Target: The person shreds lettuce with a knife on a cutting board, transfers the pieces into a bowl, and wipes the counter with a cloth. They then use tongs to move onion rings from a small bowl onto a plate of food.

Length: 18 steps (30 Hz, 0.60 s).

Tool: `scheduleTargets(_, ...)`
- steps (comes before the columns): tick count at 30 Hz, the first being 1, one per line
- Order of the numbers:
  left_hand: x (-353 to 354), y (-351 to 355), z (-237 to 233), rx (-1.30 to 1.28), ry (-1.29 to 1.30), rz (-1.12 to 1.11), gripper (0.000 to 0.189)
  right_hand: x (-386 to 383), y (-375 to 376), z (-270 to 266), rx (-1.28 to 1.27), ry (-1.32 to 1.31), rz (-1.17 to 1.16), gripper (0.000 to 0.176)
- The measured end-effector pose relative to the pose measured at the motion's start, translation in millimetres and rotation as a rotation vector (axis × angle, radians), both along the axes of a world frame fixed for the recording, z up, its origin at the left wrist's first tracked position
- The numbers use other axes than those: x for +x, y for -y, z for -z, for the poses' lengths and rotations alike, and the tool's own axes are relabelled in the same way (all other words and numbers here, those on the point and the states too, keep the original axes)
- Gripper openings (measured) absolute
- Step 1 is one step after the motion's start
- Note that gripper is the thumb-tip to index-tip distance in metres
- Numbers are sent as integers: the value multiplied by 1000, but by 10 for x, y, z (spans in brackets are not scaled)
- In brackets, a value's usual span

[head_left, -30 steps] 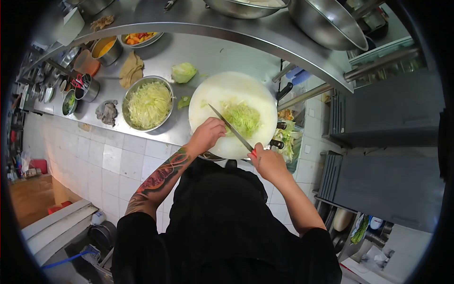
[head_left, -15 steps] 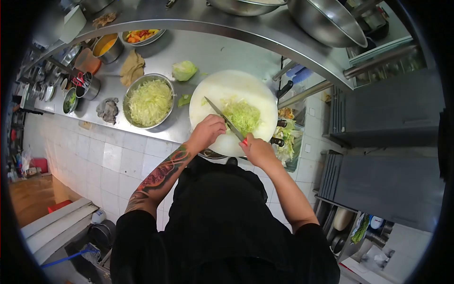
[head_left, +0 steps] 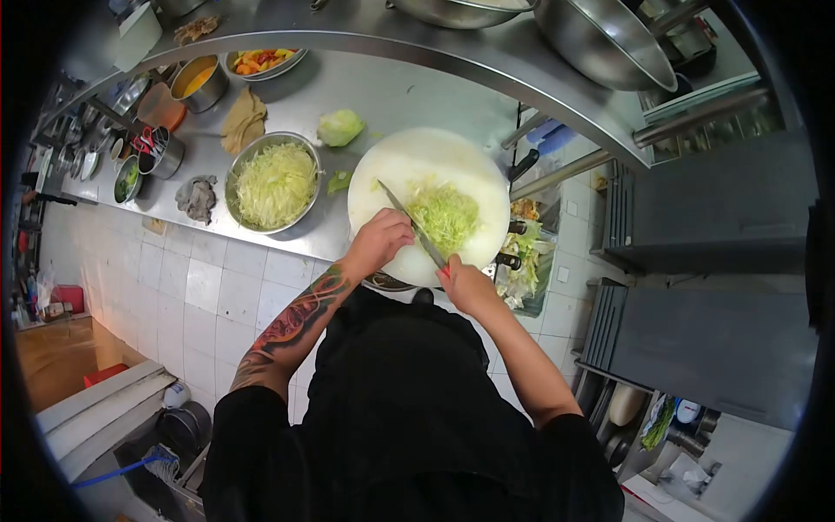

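A round white cutting board (head_left: 383,161) bears a pile of shredded cabbage (head_left: 445,217). My right hand (head_left: 465,284) is wrapped round the red handle of a knife (head_left: 409,216), whose blade points up and left across the board along the pile's left side. Beside the blade, my left hand (head_left: 384,237) has its fingers pressed together low over the board; whatever is under them is hidden. Left of the board stands a metal bowl (head_left: 230,198) full of shredded cabbage. A piece of cabbage (head_left: 340,127) lies on the steel counter behind.
Brown cloth (head_left: 244,120), grey cloth (head_left: 197,198), a pot of orange liquid (head_left: 199,80) and a utensil container (head_left: 165,157) are on the left. A steel shelf (head_left: 365,43) crosses above the counter. Black knife handles (head_left: 524,164) and a bin of cabbage scraps (head_left: 522,283) are right of the board.
My right hand has shifted slightly left and down with the knife, and the blade sits a little lower. My left hand stays nearly in place.
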<state>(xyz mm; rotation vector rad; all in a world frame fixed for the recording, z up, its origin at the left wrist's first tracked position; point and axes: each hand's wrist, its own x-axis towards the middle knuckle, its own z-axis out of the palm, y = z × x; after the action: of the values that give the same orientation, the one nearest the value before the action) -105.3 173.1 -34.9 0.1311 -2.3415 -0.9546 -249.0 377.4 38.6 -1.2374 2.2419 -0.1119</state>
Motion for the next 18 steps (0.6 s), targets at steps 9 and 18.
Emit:
scheduleTargets(9,32,29,45,-89,-18,-15,13,-15,-258,-601,-24,-30,-56,36)
scheduleTargets(18,35,51,51,-99,-16,-12,15,56,-141,-406,-47,-58,-54,32)
